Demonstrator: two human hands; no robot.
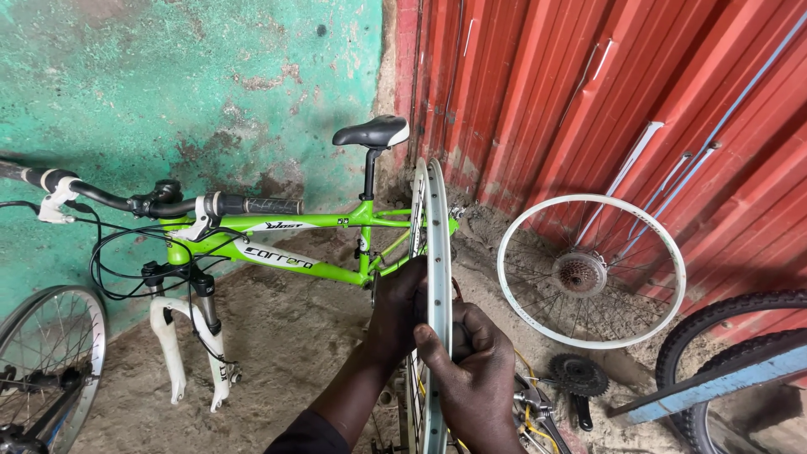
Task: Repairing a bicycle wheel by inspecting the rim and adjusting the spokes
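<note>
Gripping an upright bare wheel rim [437,252] at lower centre, right hand [471,374] wrapped closed on its edge and left hand [397,307] clasping the far side, rim off the green bike frame [277,244] behind, spare wheel [591,271] at right wall.

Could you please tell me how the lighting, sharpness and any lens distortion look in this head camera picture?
Head view: soft, even daylight, no hard glare; faint shadows on the green wall; the white rim and both hands, left hand and right hand, are sharp; straight panels of the red metal wall bow slightly near the edges.
</note>
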